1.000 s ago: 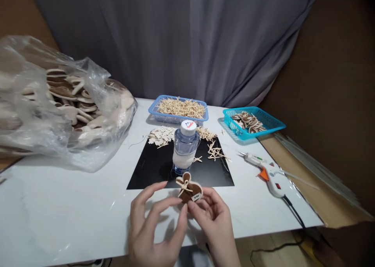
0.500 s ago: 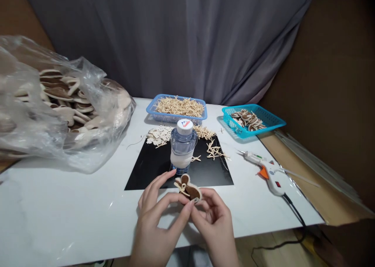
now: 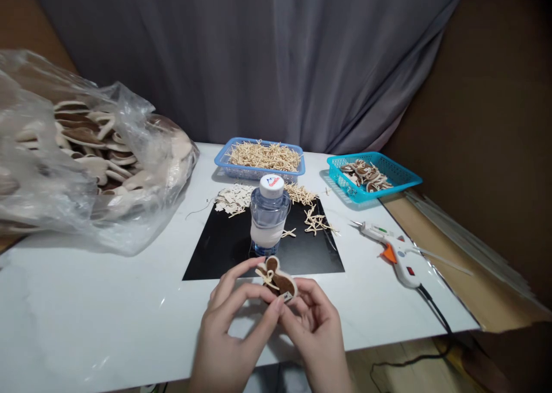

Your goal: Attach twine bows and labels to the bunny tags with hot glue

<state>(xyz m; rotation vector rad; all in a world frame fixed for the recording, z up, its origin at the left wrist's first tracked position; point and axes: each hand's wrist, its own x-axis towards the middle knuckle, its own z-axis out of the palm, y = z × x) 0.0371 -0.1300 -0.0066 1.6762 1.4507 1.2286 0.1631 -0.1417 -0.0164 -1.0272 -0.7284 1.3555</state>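
Observation:
A small brown felt piece with a cream edge [image 3: 282, 282] is held between both hands, just in front of the black mat [image 3: 219, 249]. It bears a cream bow and a small pale tag near its lower right end. My left hand [image 3: 239, 318] pinches its left and lower side. On its right side, my right hand [image 3: 313, 324] grips the edge with thumb and fingers. A clear bottle with a white cap [image 3: 268, 218] stands upright on the mat behind the piece. Pale tags [image 3: 235, 199] and cream bows [image 3: 315, 220] lie around the bottle.
A plastic bag of felt pieces [image 3: 99, 169] fills the left side. Behind the mat is a blue basket of bows [image 3: 259, 166]. At the right are a turquoise basket [image 3: 366, 195] with finished-looking pieces and a glue gun [image 3: 401, 261] with its black cord.
My left index finger has come down from beside the bottle onto the top of the felt piece. The left thumb has shifted slightly, and more of the pale tag shows.

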